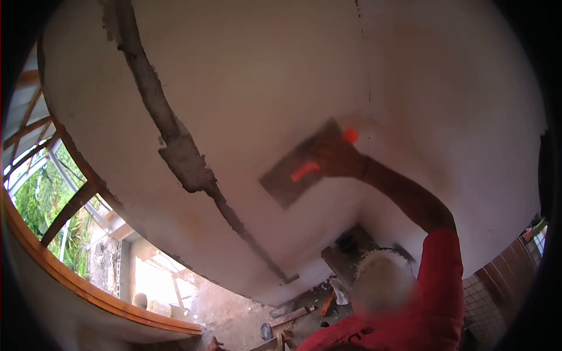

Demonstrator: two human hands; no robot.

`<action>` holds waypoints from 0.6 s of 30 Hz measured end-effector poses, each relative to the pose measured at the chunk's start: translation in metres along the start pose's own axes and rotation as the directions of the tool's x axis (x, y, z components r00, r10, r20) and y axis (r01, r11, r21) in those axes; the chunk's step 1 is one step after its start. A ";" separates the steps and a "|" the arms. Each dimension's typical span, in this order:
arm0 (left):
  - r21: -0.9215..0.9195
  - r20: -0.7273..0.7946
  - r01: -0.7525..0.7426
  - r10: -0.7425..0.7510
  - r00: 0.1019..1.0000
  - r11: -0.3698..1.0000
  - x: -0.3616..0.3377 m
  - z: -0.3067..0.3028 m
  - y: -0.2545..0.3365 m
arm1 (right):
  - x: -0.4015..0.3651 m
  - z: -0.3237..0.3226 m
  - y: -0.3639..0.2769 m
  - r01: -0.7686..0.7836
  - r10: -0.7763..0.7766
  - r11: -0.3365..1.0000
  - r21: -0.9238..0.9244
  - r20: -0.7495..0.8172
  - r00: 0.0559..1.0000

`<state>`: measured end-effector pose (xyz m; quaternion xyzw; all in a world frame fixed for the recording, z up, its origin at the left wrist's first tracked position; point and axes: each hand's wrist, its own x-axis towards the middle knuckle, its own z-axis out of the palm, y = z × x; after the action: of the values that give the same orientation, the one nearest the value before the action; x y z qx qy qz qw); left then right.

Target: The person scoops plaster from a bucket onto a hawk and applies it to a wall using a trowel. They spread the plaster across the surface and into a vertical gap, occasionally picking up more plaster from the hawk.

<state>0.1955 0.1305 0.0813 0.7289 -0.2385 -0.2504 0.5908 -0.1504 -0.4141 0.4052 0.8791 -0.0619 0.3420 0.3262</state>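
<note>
My right hand [336, 157] is closed round the orange-red handle of a rectangular plastering trowel [285, 180]. The broad blade lies against or very close to the pale wall [246, 99], slightly blurred. To the left, a rough dark grey strip [153, 93] runs down the wall, widening into a squarish patch [186, 164] midway. My right arm reaches up from a red sleeve. At the bottom edge, what looks like part of my left hand [214, 344] shows; its fingers are too small and cut off to read.
Below the wall stands a white-rimmed bucket [383, 257], its middle blurred. A dark board [339, 260] lies behind it. A hammer-like tool [287, 319] and rubble are on the floor. An opening with an orange-brown frame [117, 298] is at left. Tiles [486, 298] are at lower right.
</note>
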 end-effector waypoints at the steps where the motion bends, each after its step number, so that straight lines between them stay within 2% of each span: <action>1: -0.011 -0.003 0.004 -0.004 1.000 1.000 0.004 0.003 0.008 | -0.010 -0.004 -0.004 -0.034 0.025 0.995 0.097 0.088 0.996; 4: -0.050 -0.006 0.001 -0.001 1.000 0.999 0.018 0.012 0.032 | 0.003 -0.067 0.005 -0.348 0.293 0.928 0.131 0.317 0.902; 5: -0.061 -0.007 0.001 -0.002 1.000 0.998 0.024 0.013 0.042 | 0.013 -0.089 0.015 -0.359 0.341 0.922 0.142 0.134 0.930; 7: -0.084 -0.012 -0.001 0.000 1.000 0.996 0.032 0.015 0.059 | 0.039 -0.129 0.043 -0.363 0.399 0.914 0.182 -0.235 0.886; 9: -0.095 -0.018 0.000 -0.002 1.000 0.995 0.036 0.014 0.075 | 0.070 -0.160 0.089 -0.547 0.552 0.834 0.074 -0.110 0.826; 11: -0.100 -0.027 -0.004 0.001 1.000 0.995 0.040 0.013 0.089 | 0.112 -0.187 0.124 -0.513 0.516 0.854 0.082 -0.252 0.818; 13: -0.102 -0.031 -0.004 0.001 1.000 0.995 0.042 0.012 0.100 | 0.160 -0.201 0.166 -0.448 0.403 0.893 -0.035 -0.377 0.834; 15: -0.102 -0.044 0.001 -0.006 0.999 0.995 0.042 0.011 0.110 | 0.202 -0.224 0.187 -0.430 0.391 0.901 -0.063 -0.314 0.865; 18: -0.096 -0.056 0.007 -0.013 0.998 0.995 0.045 0.010 0.122 | 0.251 -0.227 0.218 -0.506 0.472 0.863 -0.019 -0.333 0.817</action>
<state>0.2170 0.0715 0.1951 0.7076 -0.2057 -0.2438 0.6305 -0.1597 -0.4150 0.8076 0.7483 -0.2503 0.5472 0.2792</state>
